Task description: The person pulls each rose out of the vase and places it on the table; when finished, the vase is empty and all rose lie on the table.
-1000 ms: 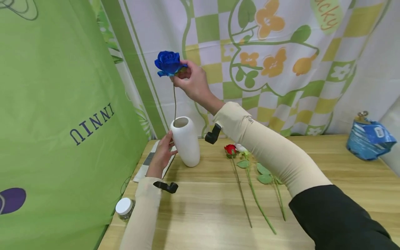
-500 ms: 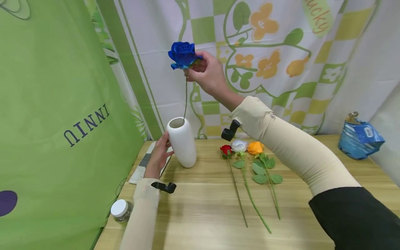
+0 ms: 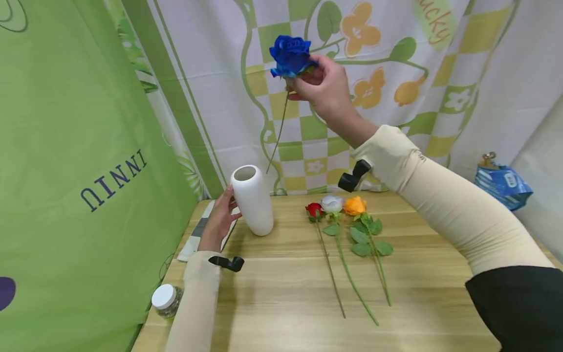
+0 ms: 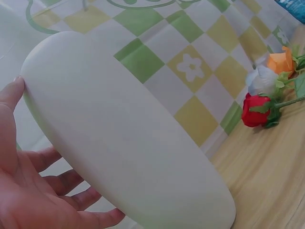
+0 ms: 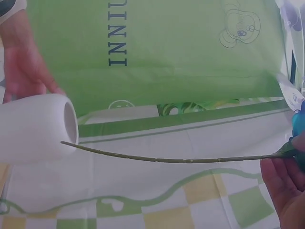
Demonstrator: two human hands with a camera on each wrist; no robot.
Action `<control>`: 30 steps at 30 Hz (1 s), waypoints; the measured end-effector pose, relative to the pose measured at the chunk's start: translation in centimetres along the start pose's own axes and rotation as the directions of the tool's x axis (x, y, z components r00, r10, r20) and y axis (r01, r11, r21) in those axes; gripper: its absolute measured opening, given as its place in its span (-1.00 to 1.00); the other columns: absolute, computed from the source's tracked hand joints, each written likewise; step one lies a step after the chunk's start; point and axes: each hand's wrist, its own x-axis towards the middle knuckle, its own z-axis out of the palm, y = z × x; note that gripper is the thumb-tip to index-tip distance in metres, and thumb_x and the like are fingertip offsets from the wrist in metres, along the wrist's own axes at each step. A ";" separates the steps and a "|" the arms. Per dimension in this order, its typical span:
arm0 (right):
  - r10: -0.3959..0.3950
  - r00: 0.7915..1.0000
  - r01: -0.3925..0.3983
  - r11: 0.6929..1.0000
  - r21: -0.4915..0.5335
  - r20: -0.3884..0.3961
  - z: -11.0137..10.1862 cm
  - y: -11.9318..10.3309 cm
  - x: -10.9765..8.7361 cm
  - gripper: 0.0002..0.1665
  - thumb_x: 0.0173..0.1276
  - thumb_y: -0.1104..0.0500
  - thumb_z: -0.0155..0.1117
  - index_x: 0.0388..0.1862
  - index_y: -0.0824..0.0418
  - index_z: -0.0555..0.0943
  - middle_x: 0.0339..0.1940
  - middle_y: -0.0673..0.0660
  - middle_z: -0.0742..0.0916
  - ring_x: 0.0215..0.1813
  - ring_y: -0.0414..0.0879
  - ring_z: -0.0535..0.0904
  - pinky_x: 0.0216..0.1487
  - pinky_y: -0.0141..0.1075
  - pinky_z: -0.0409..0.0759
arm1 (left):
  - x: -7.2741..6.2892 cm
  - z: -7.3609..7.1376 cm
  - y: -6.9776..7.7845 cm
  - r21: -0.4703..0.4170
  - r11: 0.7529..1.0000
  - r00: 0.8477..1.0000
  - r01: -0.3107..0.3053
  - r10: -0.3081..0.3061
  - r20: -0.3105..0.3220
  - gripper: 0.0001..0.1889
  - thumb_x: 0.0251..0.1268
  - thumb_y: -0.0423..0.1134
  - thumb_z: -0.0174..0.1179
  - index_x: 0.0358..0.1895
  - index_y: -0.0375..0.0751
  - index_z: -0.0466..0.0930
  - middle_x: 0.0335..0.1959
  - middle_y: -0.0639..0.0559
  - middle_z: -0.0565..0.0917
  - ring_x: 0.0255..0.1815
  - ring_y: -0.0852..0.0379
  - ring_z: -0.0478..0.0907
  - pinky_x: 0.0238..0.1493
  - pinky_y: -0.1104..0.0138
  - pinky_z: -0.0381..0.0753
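High in the head view my right hand (image 3: 327, 90) pinches a blue rose (image 3: 291, 55) just under its bloom. Its thin stem (image 5: 186, 161) slants down, and the lower tip is outside the vase, just right of the rim in the head view. In the right wrist view the tip overlaps the vase's side. My left hand (image 3: 220, 217) rests against the left side of the white vase (image 3: 255, 205), fingers spread. The left wrist view shows its fingertips (image 4: 114, 217) on the vase wall. The vase stands slightly tilted on the table, its mouth upward.
A red rose (image 3: 314, 210), a white rose (image 3: 332, 204) and an orange rose (image 3: 354, 206) lie side by side on the wooden table (image 3: 281, 303). A white-lidded jar (image 3: 166, 299) and a folded cloth (image 3: 193, 242) are at left. A blue bag (image 3: 503, 186) stands back right.
My right hand has moved up and right with the blue rose, and the stem's tip has come away from the vase mouth. My left hand stays against the vase.
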 end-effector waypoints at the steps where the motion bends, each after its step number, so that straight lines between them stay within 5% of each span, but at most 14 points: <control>1: 0.002 1.000 -0.002 1.000 -0.004 0.004 -0.4 -0.1 -0.2 -0.69 0.25 0.42 0.36 -0.05 0.32 0.54 -0.23 0.19 0.80 -0.30 -0.05 0.77 -0.21 -0.26 0.75 | 0.0 0.0 0.0 -0.003 1.000 1.000 -0.001 0.001 0.000 -0.38 0.52 0.24 -0.08 0.43 -0.07 0.30 0.23 -0.04 0.45 0.23 0.03 0.39 0.35 -0.11 0.31; 9: 0.092 0.995 -0.094 0.993 -0.067 -0.043 -5.4 2.0 -2.6 -0.73 0.25 0.44 0.34 -0.10 0.30 0.54 -0.37 0.02 0.81 -0.40 -0.14 0.76 -0.31 -0.30 0.74 | -0.1 -0.4 -0.3 -0.023 1.000 1.000 0.004 -0.005 -0.013 -0.51 0.53 0.23 -0.09 0.26 0.00 0.39 0.06 0.07 0.51 0.15 0.07 0.42 0.26 -0.01 0.37; 13: 0.174 0.980 -0.190 0.961 -0.202 -0.095 -8.4 3.3 -3.9 -0.78 0.29 0.38 0.33 -0.14 0.27 0.52 -0.43 -0.06 0.79 -0.44 -0.20 0.74 -0.34 -0.32 0.73 | -0.1 -0.6 -0.5 -0.030 1.000 1.000 0.003 -0.004 -0.010 -0.56 0.53 0.24 -0.08 0.16 0.03 0.43 0.00 0.09 0.53 0.11 0.10 0.45 0.23 -0.01 0.40; 20: 0.399 0.911 -0.397 0.791 -0.466 -0.100 -13.7 5.4 -6.7 -0.69 0.40 0.27 0.26 0.03 0.40 0.46 -0.53 -0.19 0.74 -0.45 -0.29 0.70 -0.30 -0.32 0.74 | -0.2 -0.5 -0.4 -0.011 1.000 1.000 -0.011 0.011 0.006 -0.56 0.53 0.25 -0.11 0.15 0.04 0.44 -0.01 0.10 0.53 0.11 0.10 0.45 0.22 -0.02 0.41; 25: 0.515 0.848 -0.486 0.667 -0.564 -0.122 -16.9 7.1 -9.1 -0.54 0.43 0.24 0.22 0.16 0.49 0.38 -0.37 -0.04 0.74 -0.42 -0.27 0.70 -0.25 -0.29 0.75 | 0.0 -0.3 -0.2 0.005 1.000 1.000 -0.007 0.007 0.022 -0.48 0.52 0.28 -0.13 0.23 0.00 0.44 0.05 0.07 0.53 0.14 0.08 0.45 0.22 -0.04 0.41; 30: 0.584 0.804 -0.528 0.613 -0.588 -0.113 -19.7 8.9 -11.6 -0.60 0.43 0.22 0.23 0.07 0.48 0.39 -0.46 -0.10 0.73 -0.43 -0.28 0.70 -0.28 -0.33 0.74 | 0.0 -0.2 0.0 0.008 1.000 1.000 0.002 -0.002 0.008 -0.47 0.49 0.32 -0.11 0.19 0.00 0.47 0.04 0.06 0.52 0.13 0.08 0.45 0.23 -0.09 0.40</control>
